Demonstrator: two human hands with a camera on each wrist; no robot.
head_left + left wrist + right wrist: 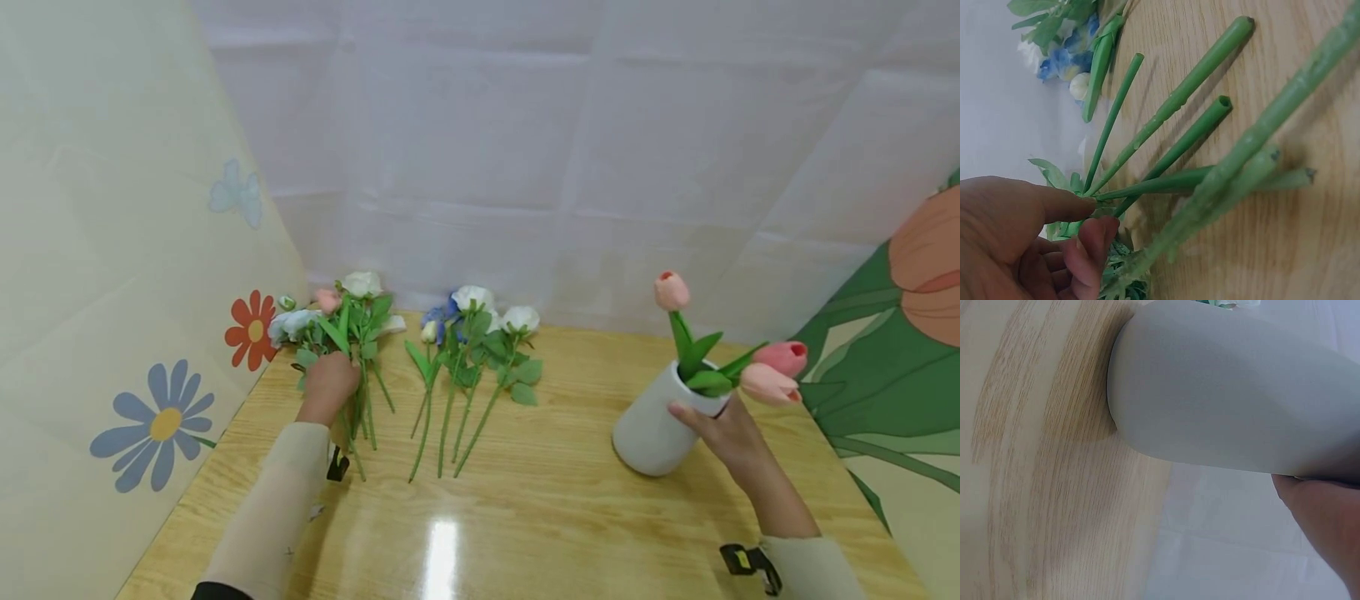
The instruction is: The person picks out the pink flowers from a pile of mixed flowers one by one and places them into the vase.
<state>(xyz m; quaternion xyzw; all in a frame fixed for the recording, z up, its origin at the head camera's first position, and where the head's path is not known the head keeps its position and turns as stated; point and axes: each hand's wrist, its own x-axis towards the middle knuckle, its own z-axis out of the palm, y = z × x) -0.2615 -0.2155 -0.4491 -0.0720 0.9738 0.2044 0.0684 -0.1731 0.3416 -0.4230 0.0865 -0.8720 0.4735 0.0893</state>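
My left hand (330, 385) is at the left bunch of artificial flowers, which has a white rose (363, 284), a small pink bloom (327, 301) and pale blue blooms (294, 326). In the left wrist view, its thumb and forefinger pinch a green flower stem (1166, 182); which bloom belongs to it is hidden. Several other stems fan out beside the fingers. On the right, my right hand (731, 435) grips a white vase (651, 425) near the rim, thumb on the near side. Pink tulips (672, 291) stand in the vase, two of them leaning right.
A second group of flowers lies mid-table, with white roses (521, 318), a blue bloom (452, 308) and a white bud (429, 332), stems toward me. A pale cloth wall (465, 150) backs the wooden table (540, 500); printed panels flank both sides.
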